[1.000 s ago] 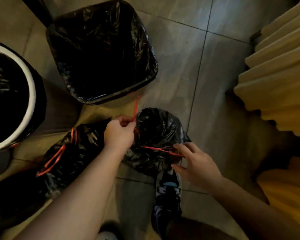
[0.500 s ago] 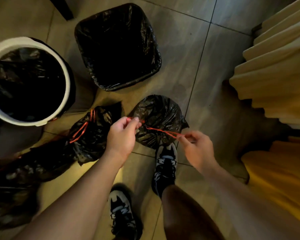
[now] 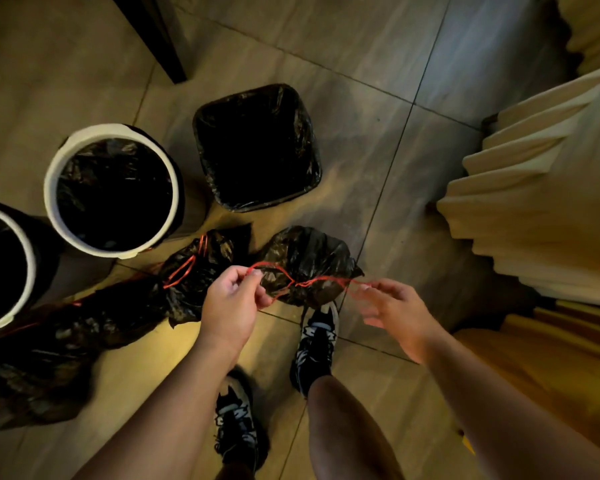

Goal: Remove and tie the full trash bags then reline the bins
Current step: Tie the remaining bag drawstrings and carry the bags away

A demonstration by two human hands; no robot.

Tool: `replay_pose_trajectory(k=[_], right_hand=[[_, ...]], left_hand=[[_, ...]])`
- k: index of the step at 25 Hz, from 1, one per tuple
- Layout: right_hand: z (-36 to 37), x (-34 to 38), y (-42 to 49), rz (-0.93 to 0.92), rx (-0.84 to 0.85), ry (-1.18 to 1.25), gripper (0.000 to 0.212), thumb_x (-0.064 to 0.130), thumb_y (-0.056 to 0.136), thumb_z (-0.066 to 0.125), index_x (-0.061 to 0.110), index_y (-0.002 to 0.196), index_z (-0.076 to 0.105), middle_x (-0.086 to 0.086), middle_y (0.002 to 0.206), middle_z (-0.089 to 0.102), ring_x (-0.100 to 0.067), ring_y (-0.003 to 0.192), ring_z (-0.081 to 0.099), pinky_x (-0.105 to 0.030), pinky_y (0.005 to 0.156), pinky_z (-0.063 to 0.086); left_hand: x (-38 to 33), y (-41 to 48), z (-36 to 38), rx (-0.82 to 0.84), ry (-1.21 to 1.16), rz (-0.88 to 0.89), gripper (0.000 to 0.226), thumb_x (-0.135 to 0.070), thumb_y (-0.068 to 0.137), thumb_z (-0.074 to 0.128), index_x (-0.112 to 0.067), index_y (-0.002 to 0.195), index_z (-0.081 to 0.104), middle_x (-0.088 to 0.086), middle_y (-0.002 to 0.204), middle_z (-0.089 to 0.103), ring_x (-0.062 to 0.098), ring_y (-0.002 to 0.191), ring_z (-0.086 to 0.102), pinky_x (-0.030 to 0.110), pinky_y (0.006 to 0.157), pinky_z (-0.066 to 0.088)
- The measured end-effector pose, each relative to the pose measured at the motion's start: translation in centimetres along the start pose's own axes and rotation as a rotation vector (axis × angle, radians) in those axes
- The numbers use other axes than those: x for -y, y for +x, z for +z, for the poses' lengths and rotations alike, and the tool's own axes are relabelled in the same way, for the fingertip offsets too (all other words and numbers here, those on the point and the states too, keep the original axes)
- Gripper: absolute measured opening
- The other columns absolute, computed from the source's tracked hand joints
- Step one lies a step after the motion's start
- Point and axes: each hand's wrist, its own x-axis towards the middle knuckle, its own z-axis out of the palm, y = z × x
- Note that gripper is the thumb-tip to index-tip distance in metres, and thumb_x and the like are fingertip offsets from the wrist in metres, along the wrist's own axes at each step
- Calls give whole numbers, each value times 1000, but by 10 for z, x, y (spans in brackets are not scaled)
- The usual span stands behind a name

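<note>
Presently, left hand (image 3: 234,301) and right hand (image 3: 394,308), apart, each pinch red drawstring (image 3: 303,282) over trash bag (image 3: 309,252); risk: loose knot may slip if either pinch slackens.

single head view, looking steeply down at the tiled floor (image 3: 378,140)

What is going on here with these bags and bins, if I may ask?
A person is tying a small black plastic trash bag. The left hand pinches one end of its red drawstring, the right hand the other, strands crossed over the bag's top. A second black bag with red ties lies beside it. The square bin and round white-rimmed bin hold black liners.
</note>
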Motion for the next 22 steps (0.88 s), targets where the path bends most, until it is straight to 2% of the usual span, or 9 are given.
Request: replay_pose_trajectory(k=[2,4,6,9,13,15,17,19,22], right_hand=[[-6,8,-6,157,48,33,37,39,104,61,6,96,74,-19,94,76,-33,79,77,-42,74,63],[-11,16,-10,193,66,59,49,44,105,57,-2,91,67,-21,83,75,-38,72,76,-45,69,64],[-13,22,-11,168,85,136,46,42,106,56,0,90,65,-19,74,69,-36,64,70,-46,67,63],[-14,24,-11,119,102,318,33,33,105,59,1,102,67,-15,70,62,-26,57,62,-46,70,62],[-31,24,-5,24,100,489,27,19,97,66,-6,106,68,-21,83,72,-32,74,71,-49,86,63],[-39,27,-5,1,60,329,34,28,103,61,-4,100,72,-20,94,78,-31,86,77,-42,84,64],[-41,32,-6,-88,-108,-143,33,40,100,66,12,89,78,-3,85,80,-16,76,77,-26,62,59],[-37,43,-7,-164,-256,-437,18,38,91,77,23,81,75,2,75,76,-16,68,74,-24,52,57],[-20,67,-7,-271,-189,-371,14,27,86,84,24,83,71,0,79,74,-13,69,72,-23,55,57]], left_hand=[[-6,-8,1,-16,-4,-18,20,-20,103,61,-18,88,73,-6,66,64,12,63,67,26,66,62],[-10,-13,5,-36,-10,-38,21,-21,104,61,-20,87,74,-6,67,65,12,64,67,27,67,63],[-12,-15,8,-62,-3,-49,20,-23,104,60,-21,89,74,-7,67,65,12,65,67,29,70,63],[-14,-17,8,-101,-14,-56,17,-24,103,60,-18,93,73,-7,68,66,12,65,67,32,72,64],[-19,-20,11,-126,-29,-56,19,-23,103,60,-19,90,73,-8,69,67,11,63,67,26,65,60],[-22,-23,14,-120,-8,-52,18,-23,103,60,-20,91,73,-9,69,68,10,63,67,26,66,60],[-25,-27,19,-104,18,-39,18,-24,103,60,-20,92,73,-10,69,68,8,62,67,27,66,59],[-29,-31,25,-89,7,-39,22,-27,105,57,-20,91,73,-7,70,67,10,63,65,30,68,59],[-36,-39,35,-44,-101,-68,33,-31,109,51,-16,88,72,-2,73,63,14,65,61,36,71,58]])
